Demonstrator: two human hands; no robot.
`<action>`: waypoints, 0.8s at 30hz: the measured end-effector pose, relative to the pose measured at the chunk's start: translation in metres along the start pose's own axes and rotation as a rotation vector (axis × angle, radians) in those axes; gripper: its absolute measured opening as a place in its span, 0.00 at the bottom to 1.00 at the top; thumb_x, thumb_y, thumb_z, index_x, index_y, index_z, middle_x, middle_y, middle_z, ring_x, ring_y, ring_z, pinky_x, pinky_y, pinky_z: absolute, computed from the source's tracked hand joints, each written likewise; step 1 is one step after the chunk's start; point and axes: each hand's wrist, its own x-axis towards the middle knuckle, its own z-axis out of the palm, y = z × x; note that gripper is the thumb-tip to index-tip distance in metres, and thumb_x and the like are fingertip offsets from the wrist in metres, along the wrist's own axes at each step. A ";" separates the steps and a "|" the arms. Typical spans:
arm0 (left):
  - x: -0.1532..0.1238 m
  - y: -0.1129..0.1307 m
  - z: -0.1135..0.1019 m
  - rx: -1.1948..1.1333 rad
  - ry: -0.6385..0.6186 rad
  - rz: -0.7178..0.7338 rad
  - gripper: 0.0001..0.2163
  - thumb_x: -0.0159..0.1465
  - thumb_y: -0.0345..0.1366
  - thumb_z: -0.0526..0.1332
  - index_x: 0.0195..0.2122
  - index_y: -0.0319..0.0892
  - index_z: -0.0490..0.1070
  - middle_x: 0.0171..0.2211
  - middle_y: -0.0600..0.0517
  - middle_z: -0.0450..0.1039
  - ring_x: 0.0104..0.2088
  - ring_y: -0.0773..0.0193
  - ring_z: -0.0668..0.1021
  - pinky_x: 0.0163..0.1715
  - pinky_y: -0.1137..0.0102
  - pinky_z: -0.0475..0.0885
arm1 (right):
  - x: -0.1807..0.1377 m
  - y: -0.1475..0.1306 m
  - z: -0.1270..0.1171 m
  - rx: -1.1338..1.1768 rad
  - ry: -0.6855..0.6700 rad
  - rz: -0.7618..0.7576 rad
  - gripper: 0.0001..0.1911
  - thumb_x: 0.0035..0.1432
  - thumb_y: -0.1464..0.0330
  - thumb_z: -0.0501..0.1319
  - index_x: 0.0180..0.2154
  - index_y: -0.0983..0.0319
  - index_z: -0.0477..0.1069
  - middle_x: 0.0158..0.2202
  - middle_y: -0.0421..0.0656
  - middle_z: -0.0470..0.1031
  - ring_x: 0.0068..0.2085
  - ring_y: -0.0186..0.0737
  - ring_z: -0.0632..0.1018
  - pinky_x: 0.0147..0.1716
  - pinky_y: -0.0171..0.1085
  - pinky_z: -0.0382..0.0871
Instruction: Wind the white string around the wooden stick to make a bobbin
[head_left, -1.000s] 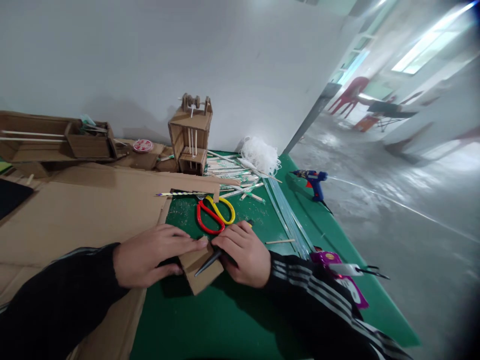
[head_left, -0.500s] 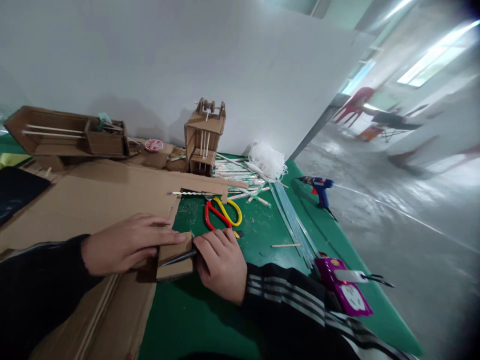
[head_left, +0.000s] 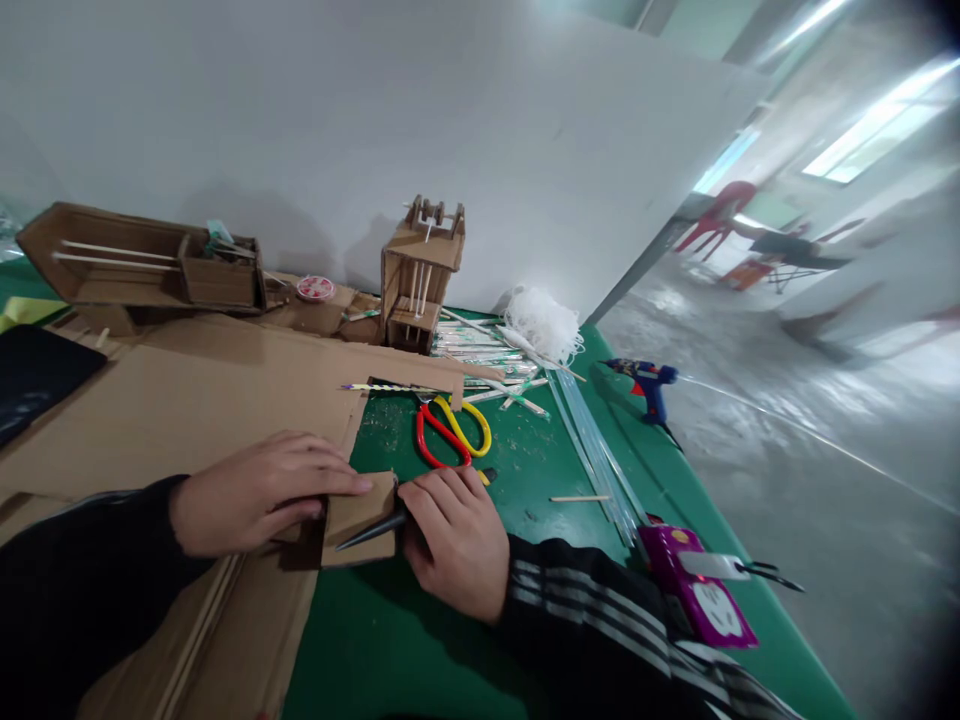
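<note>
I've got both hands on the head feed. Right hand (head_left: 456,548) is clamped round a black pointed tool (head_left: 373,528); a yellow-and-black end pokes out past the knuckles, looks like the same tool. Left hand (head_left: 270,490) has its fingers together, tips on the top left of a small cardboard box (head_left: 358,502); can't tell if the thumb pinches it. Box sits between the hands, at the right edge of the big cardboard sheet (head_left: 210,390); can't tell if it rests on the green table (head_left: 420,640). Tool lies slantwise across the box top, point toward its near left corner; contact unclear to me. Scissors (head_left: 451,432), red and yellow handles, are just beyond the right hand, with a pencil (head_left: 386,388) beside them. Further right I see a loose stick (head_left: 579,498), clear glue sticks (head_left: 589,440), a purple power strip (head_left: 690,592) and a blue glue gun (head_left: 651,380). Cardboard tower (head_left: 427,248) stands upright by the wall (head_left: 315,110), white string (head_left: 541,322) heaped to its right.
</note>
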 end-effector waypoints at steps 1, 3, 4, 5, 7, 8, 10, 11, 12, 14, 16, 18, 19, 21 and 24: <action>0.000 0.000 0.000 0.003 -0.001 -0.002 0.21 0.68 0.31 0.54 0.61 0.55 0.62 0.55 0.53 0.72 0.55 0.56 0.70 0.56 0.61 0.63 | 0.001 0.000 -0.002 0.009 -0.014 -0.002 0.11 0.56 0.72 0.58 0.43 0.65 0.70 0.38 0.47 0.77 0.39 0.47 0.73 0.40 0.47 0.62; 0.000 0.001 -0.001 0.003 -0.006 -0.002 0.21 0.68 0.31 0.54 0.61 0.55 0.61 0.55 0.54 0.72 0.55 0.56 0.70 0.56 0.61 0.63 | 0.002 0.002 -0.007 0.029 -0.040 -0.008 0.14 0.56 0.71 0.59 0.45 0.65 0.70 0.41 0.48 0.77 0.41 0.48 0.73 0.42 0.48 0.63; 0.001 0.002 -0.001 0.001 -0.007 -0.003 0.21 0.68 0.30 0.54 0.61 0.56 0.61 0.55 0.54 0.72 0.55 0.56 0.70 0.56 0.61 0.64 | 0.003 0.003 -0.009 0.038 -0.051 -0.011 0.15 0.56 0.70 0.59 0.47 0.65 0.69 0.43 0.48 0.76 0.42 0.48 0.73 0.43 0.48 0.63; 0.001 0.002 -0.002 -0.002 -0.007 -0.005 0.22 0.68 0.30 0.53 0.61 0.56 0.61 0.55 0.54 0.72 0.55 0.56 0.70 0.56 0.61 0.64 | 0.004 0.004 -0.012 0.047 -0.058 -0.015 0.16 0.56 0.70 0.59 0.48 0.65 0.69 0.44 0.49 0.76 0.43 0.49 0.73 0.44 0.48 0.62; 0.001 0.002 -0.002 -0.002 -0.004 -0.008 0.22 0.68 0.30 0.53 0.61 0.56 0.61 0.55 0.54 0.72 0.55 0.56 0.70 0.56 0.62 0.64 | 0.005 0.007 -0.016 0.063 -0.072 -0.026 0.17 0.57 0.69 0.59 0.49 0.64 0.69 0.45 0.49 0.76 0.44 0.49 0.73 0.44 0.48 0.62; 0.001 0.002 -0.002 0.000 -0.006 -0.008 0.22 0.68 0.30 0.53 0.61 0.57 0.61 0.55 0.54 0.72 0.55 0.57 0.70 0.56 0.62 0.64 | 0.005 0.008 -0.018 0.071 -0.084 -0.031 0.17 0.57 0.68 0.58 0.49 0.64 0.68 0.45 0.49 0.76 0.45 0.49 0.73 0.45 0.48 0.62; 0.001 0.002 -0.001 0.002 -0.011 -0.004 0.22 0.68 0.30 0.53 0.62 0.56 0.61 0.55 0.53 0.72 0.55 0.57 0.70 0.55 0.62 0.64 | 0.006 0.012 -0.020 0.089 -0.112 -0.042 0.19 0.56 0.68 0.59 0.50 0.64 0.68 0.46 0.49 0.75 0.46 0.49 0.73 0.46 0.48 0.61; 0.001 0.001 -0.001 0.002 -0.014 0.000 0.22 0.68 0.30 0.53 0.62 0.56 0.61 0.54 0.53 0.72 0.54 0.57 0.70 0.55 0.62 0.63 | 0.006 0.014 -0.021 0.095 -0.130 -0.046 0.21 0.55 0.67 0.60 0.51 0.64 0.67 0.47 0.49 0.75 0.47 0.50 0.73 0.47 0.48 0.60; 0.001 0.001 0.000 0.000 -0.016 0.003 0.22 0.69 0.30 0.53 0.62 0.56 0.60 0.54 0.53 0.72 0.54 0.57 0.70 0.55 0.62 0.63 | 0.005 0.016 -0.021 0.099 -0.151 -0.051 0.23 0.53 0.66 0.61 0.51 0.64 0.66 0.48 0.49 0.75 0.47 0.50 0.72 0.47 0.48 0.60; 0.000 -0.001 0.001 -0.006 -0.015 0.001 0.21 0.69 0.30 0.53 0.62 0.56 0.60 0.54 0.53 0.71 0.54 0.57 0.69 0.56 0.62 0.62 | 0.005 0.020 -0.020 0.093 -0.210 -0.075 0.25 0.51 0.65 0.63 0.51 0.65 0.67 0.46 0.49 0.75 0.45 0.49 0.73 0.46 0.47 0.60; 0.000 -0.002 0.002 -0.017 -0.015 -0.007 0.22 0.69 0.30 0.53 0.62 0.57 0.60 0.54 0.53 0.71 0.54 0.58 0.69 0.56 0.62 0.62 | 0.004 0.024 -0.017 0.073 -0.273 -0.102 0.19 0.54 0.64 0.62 0.47 0.64 0.69 0.42 0.47 0.76 0.40 0.46 0.73 0.41 0.45 0.60; 0.000 -0.002 0.003 -0.031 -0.014 -0.009 0.22 0.69 0.29 0.52 0.62 0.57 0.59 0.54 0.53 0.71 0.54 0.58 0.69 0.55 0.63 0.62 | 0.004 0.027 -0.014 0.063 -0.309 -0.111 0.13 0.58 0.64 0.60 0.43 0.63 0.70 0.38 0.45 0.76 0.36 0.43 0.73 0.37 0.42 0.60; 0.001 -0.002 0.003 -0.037 -0.012 -0.005 0.22 0.69 0.29 0.52 0.62 0.57 0.59 0.53 0.53 0.71 0.53 0.59 0.69 0.54 0.63 0.63 | 0.004 0.028 -0.013 0.069 -0.319 -0.110 0.12 0.59 0.64 0.59 0.43 0.63 0.70 0.38 0.45 0.75 0.35 0.43 0.72 0.37 0.42 0.59; 0.001 -0.001 0.004 -0.049 0.000 0.001 0.22 0.69 0.28 0.52 0.62 0.56 0.59 0.52 0.53 0.72 0.52 0.59 0.69 0.53 0.64 0.64 | 0.005 0.030 -0.012 0.096 -0.333 -0.108 0.12 0.62 0.62 0.58 0.43 0.63 0.69 0.38 0.46 0.75 0.36 0.42 0.72 0.37 0.40 0.60; 0.001 0.001 0.004 -0.055 0.017 0.005 0.23 0.69 0.28 0.52 0.62 0.56 0.59 0.52 0.53 0.73 0.51 0.59 0.70 0.52 0.65 0.65 | 0.007 0.032 -0.013 0.127 -0.353 -0.118 0.14 0.63 0.59 0.57 0.41 0.64 0.69 0.37 0.46 0.74 0.36 0.42 0.71 0.36 0.39 0.59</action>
